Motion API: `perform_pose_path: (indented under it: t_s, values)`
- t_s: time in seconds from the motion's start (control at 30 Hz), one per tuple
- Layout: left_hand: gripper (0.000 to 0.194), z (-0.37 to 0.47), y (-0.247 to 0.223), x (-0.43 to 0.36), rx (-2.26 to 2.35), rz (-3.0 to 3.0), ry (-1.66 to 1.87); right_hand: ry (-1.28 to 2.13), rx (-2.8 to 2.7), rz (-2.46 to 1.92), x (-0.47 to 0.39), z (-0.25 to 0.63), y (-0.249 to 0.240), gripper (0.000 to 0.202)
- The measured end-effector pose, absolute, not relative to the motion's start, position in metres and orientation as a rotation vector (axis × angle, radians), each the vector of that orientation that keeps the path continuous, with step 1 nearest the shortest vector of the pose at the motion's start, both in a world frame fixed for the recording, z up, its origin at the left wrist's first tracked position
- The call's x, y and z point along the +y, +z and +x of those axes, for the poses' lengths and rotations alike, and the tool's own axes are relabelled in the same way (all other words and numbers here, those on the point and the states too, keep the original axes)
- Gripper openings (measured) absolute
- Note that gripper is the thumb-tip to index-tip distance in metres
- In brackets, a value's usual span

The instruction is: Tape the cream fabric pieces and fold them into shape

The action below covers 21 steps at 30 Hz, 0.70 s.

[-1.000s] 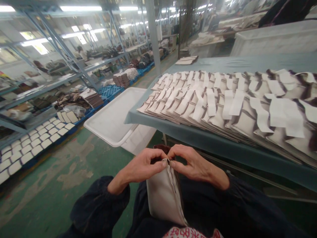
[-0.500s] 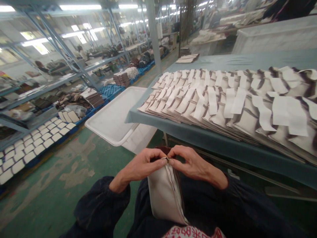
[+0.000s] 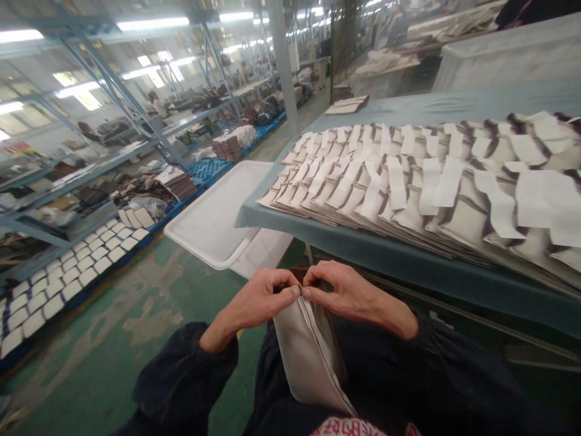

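Over our lap, the pale seamed piece (image 3: pixel 306 357) has its top edge pinched in the narrow grip of our left hand (image 3: pixel 258 300) and right hand (image 3: pixel 358 297), occupying both. Beyond, pale pieces (image 3: pixel 324 203) overlap on the surface (image 3: pixel 267 215).

left of the grey post (image 3: pixel 284 66) are blue shelving (image 3: pixel 200 117) and a blue pallet (image 3: pixel 206 171) with a brown stack (image 3: pixel 227 149); right of it, a white tub (image 3: pixel 490 60); nearer, a white bin (image 3: pixel 211 221)
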<state>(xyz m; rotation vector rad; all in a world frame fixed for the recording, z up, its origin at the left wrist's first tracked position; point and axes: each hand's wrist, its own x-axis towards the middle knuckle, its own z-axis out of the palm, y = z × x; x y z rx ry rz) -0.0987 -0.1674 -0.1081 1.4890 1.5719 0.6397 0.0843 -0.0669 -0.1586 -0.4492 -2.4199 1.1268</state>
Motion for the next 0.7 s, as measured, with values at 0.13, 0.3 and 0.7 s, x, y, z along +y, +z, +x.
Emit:
perform_pose_path:
  t_s: [0.13, 0.3, 0.7]
  values:
    - [0.034, -0.102, -0.126, -0.166, 1.517, 1.373, 0.933, 1.135, -2.414, -0.458, -0.061, 0.081, -0.151, 0.012]
    - [0.043, -0.098, -0.129, -0.159, 1.441, 1.214, 1.074, 1.185, -2.295, -0.433, -0.052, 0.083, -0.142, 0.014]
    - [0.025, -0.080, -0.132, -0.198, 1.379, 1.607, 0.965, 1.226, -2.240, -0.296, -0.072, 0.121, -0.150, 0.008]
